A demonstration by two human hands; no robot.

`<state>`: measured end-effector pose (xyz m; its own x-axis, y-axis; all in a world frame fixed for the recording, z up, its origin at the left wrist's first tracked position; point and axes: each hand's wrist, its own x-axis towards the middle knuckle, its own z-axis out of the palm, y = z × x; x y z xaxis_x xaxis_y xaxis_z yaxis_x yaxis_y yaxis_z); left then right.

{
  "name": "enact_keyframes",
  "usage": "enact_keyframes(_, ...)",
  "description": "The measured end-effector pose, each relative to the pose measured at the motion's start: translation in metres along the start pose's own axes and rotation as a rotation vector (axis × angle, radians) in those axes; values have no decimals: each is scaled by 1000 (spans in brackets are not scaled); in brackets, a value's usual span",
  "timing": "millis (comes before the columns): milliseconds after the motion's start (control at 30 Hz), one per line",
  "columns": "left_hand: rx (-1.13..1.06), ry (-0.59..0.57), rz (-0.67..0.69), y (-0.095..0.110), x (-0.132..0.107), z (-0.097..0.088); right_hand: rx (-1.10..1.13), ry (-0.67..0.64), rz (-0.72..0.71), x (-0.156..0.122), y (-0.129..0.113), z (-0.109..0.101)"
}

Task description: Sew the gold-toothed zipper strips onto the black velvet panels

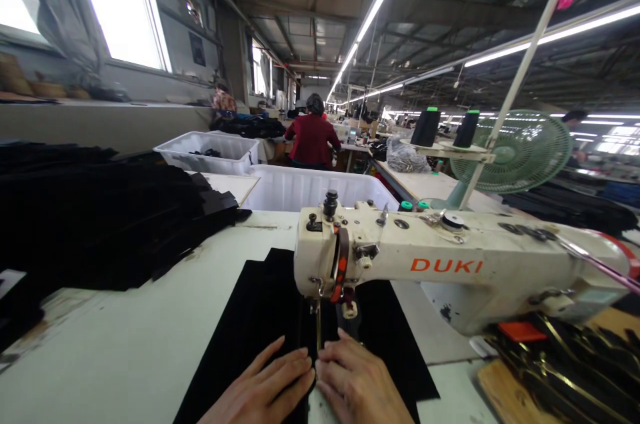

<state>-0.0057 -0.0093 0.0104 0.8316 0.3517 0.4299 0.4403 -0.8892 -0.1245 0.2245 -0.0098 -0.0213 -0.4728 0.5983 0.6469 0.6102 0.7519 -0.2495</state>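
A piece of black fabric [235, 344] lies flat on the table under the white sewing machine [390, 247]. Up the middle of the fabric, below the needle area, runs a narrow zipper with gold-coloured teeth [319, 325]. My left hand [273, 381] rests flat on the fabric left of the zipper, fingers stretched out and slightly apart. On the other side, my right hand [357, 377] has its fingers bent and closed at the zipper's near part. The fingertips of both hands almost meet below the machine head. My hands hide the zipper's near end.
Black fabric pieces [100, 211] are heaped on the left. White plastic bins [320, 185] stand behind the machine. More gold-toothed zippers [575, 364] lie at the right. Thread cones [427, 127] sit on a stand beside a green fan [515, 151]. A person in red [314, 137] sits ahead.
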Motion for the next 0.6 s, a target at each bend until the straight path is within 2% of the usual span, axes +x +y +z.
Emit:
enact_keyframes(300, -121, 9, -139, -13, 13, -9, 46, -143, 124, 21, 16, -1)
enact_keyframes(467, -185, -53, -130, -31, 15, 8, 38, -141, 188, 29, 23, 1)
enact_keyframes(600, -242, -144, -187, -38, 17, 20, 35, -102, 277, 29, 26, 0)
